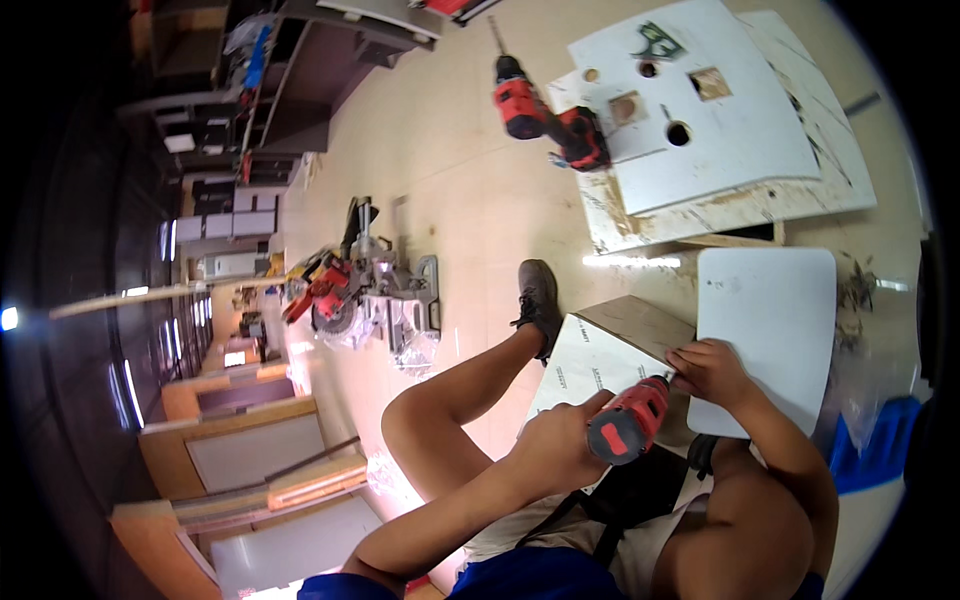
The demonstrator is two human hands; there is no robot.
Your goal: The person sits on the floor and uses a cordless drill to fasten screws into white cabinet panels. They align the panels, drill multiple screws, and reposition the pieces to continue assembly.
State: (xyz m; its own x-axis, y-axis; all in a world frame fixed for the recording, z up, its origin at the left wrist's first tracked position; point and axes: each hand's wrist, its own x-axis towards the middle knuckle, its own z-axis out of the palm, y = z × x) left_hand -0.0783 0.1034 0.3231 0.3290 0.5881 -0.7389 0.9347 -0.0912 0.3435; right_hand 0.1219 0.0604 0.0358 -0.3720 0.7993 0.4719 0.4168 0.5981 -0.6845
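My left hand [560, 445] is wrapped round the grip of a red and black cordless drill [630, 420], its back end facing me. The drill's front points at the upper edge of a box-like piece of white printed board [590, 365] between my legs. Right by the drill's front, my right hand [712, 370] is closed, its fingertips pinched at the board's edge. What lies between those fingers is too small to make out. A white panel with rounded corners [765, 330] stands beside my right hand, behind the forearm.
A second red cordless drill [545, 115] with a long bit rests by stacked white boards [740, 150] with cut holes. A mitre saw [365, 285] stands on the floor to the left. A blue plastic crate [875, 445] is at the right; cabinets [300, 110] line the far left.
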